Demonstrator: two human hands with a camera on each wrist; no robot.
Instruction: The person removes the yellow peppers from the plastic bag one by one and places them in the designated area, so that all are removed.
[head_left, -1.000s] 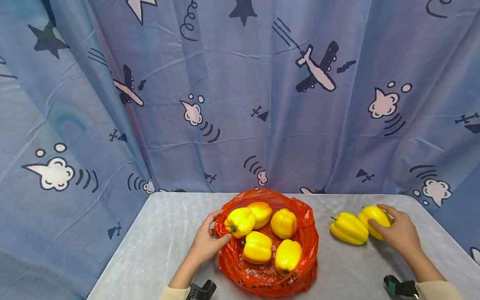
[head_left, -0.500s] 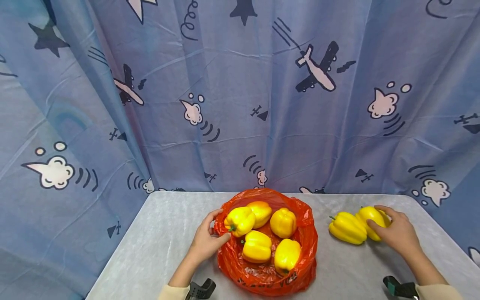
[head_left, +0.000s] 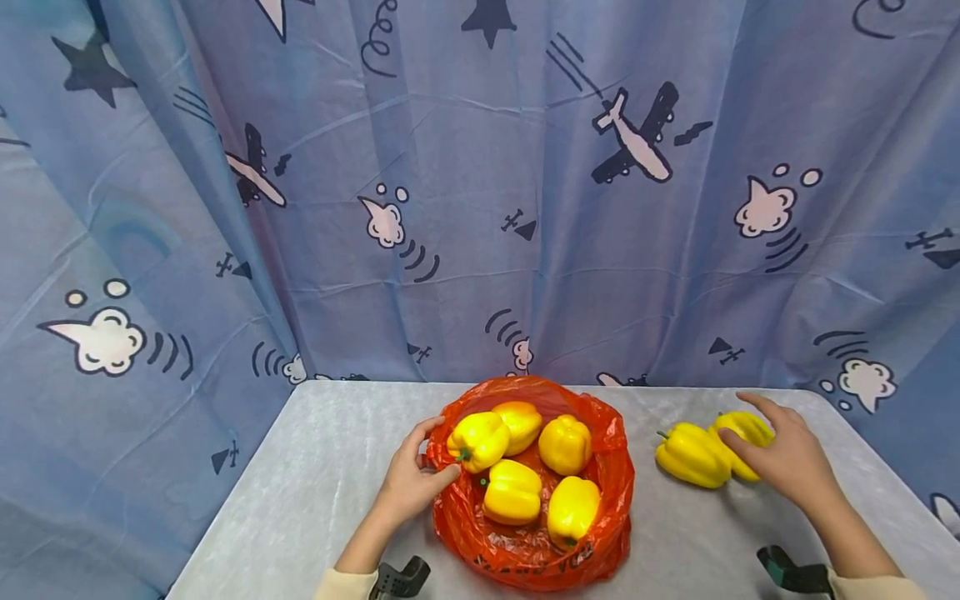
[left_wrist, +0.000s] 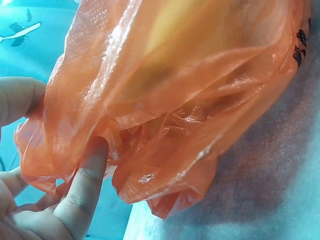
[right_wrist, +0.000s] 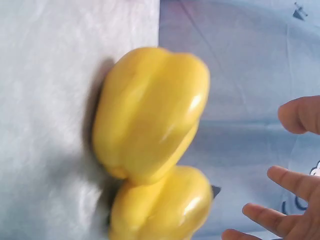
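My left hand [head_left: 408, 482] holds the rim of a red plastic bag [head_left: 617, 504] at its left side. In the left wrist view, fingers and thumb close around the thin, crinkled bag [left_wrist: 165, 170]. Inside the bag lie several yellow bell peppers [head_left: 513, 493]. Two more yellow bell peppers sit side by side on the table to the right: a left one [head_left: 692, 456] and a right one [head_left: 748, 427]. Over the right one hovers my right hand [head_left: 791, 458], its fingers spread and holding nothing. The right wrist view shows the fingertips apart from both peppers.
A pale grey cloth covers the table [head_left: 322, 467]. A blue patterned curtain [head_left: 450, 292] hangs behind it and on the left side. Dark wrist-worn devices [head_left: 793, 573] sit near both cuffs.
My right hand has let go of the right-hand pepper, lifting slightly and spreading its fingers. The pepper stays beside the other. My left hand keeps its hold on the bag.
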